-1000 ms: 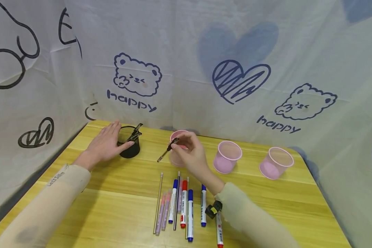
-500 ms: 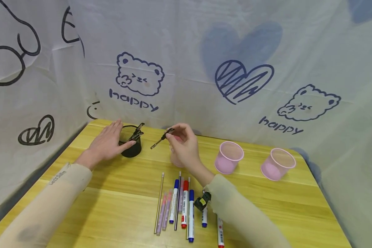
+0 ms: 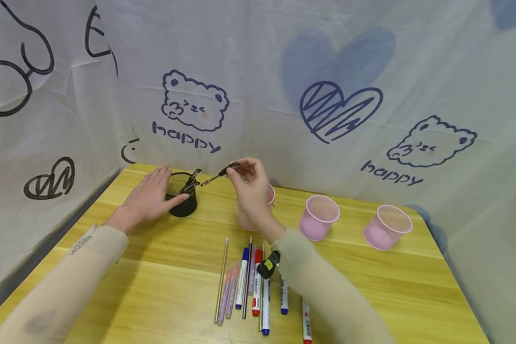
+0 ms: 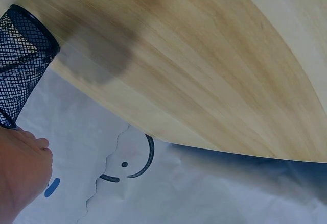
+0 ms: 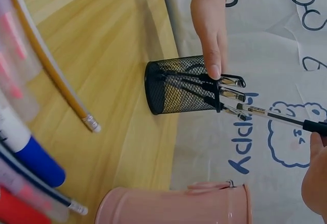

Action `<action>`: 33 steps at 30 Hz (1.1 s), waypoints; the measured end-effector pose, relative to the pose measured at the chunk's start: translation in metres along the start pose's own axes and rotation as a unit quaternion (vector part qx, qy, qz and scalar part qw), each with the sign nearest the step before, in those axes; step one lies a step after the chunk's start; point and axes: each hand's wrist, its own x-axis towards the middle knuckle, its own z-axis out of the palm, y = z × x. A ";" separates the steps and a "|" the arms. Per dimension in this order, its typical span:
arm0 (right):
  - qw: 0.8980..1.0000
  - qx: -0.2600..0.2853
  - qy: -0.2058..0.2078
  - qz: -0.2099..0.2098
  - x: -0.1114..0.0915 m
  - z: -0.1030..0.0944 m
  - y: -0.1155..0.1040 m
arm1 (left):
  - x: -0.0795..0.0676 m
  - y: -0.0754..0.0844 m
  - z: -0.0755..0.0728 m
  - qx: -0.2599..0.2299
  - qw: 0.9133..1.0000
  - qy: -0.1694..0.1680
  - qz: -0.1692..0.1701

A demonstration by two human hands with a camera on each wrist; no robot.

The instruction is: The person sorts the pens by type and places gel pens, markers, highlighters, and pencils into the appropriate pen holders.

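Note:
My right hand [image 3: 253, 191] pinches a black-and-clear pen [image 5: 278, 117] by its dark end. The pen slants toward the black mesh pen holder [image 5: 184, 89], its clear end close to the pens inside. Several black pens [image 5: 202, 86] lean in that holder, their clips sticking out over the rim. My left hand [image 3: 148, 193] rests on the holder with fingers straight, the thumb [image 5: 212, 63] at the rim. In the left wrist view, part of the left hand [image 4: 25, 168] touches the mesh holder. Behind my right hand stands a pink cup [image 5: 179, 206], partly hidden in the head view.
Two more pink cups, a middle one [image 3: 319, 217] and a right one [image 3: 387, 227], stand toward the back. Whiteboard markers [image 3: 242, 277], pencils [image 3: 221, 282] and pink-purple pens [image 3: 225, 296] lie near the table's front. A printed cloth [image 3: 262, 95] hangs behind the table.
My right hand has moved up and left with the pen, from over the pink cup toward the mesh holder. The left hand has stayed at the holder.

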 end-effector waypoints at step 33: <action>0.998 -0.046 -0.033 0.042 0.009 0.040 0.037 | 0.001 0.000 -0.001 -0.004 1.000 0.005 -0.006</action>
